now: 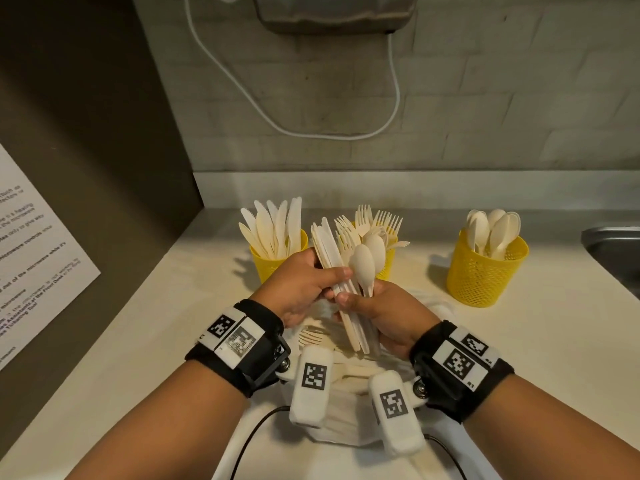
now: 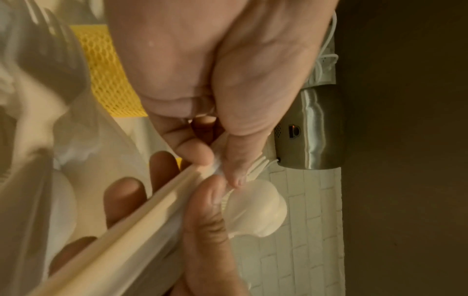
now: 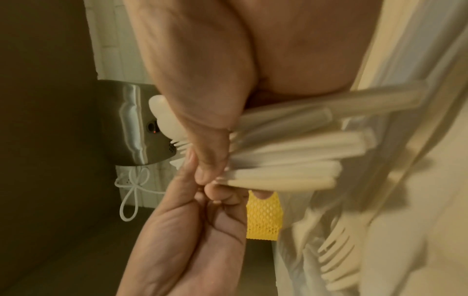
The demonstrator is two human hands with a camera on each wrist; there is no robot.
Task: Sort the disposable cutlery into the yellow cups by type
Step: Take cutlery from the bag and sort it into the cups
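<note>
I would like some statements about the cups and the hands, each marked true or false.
1. The left cup holds knives. True.
2. The right cup holds forks. False: it holds spoons.
3. The right hand grips a mixed bundle of cutlery. True.
4. The left hand rests flat on the counter. False: it pinches pieces of the bundle.
5. A fork lies below the hands. True.

Ahead of you a brushed-steel wall dryer [image 1: 334,13] hangs on the grey tiled wall [image 1: 485,109] — its white cord [image 1: 242,95] loops below. A printed paper notice [image 1: 31,251] sits left, a steel sink [image 1: 613,251] right.
</note>
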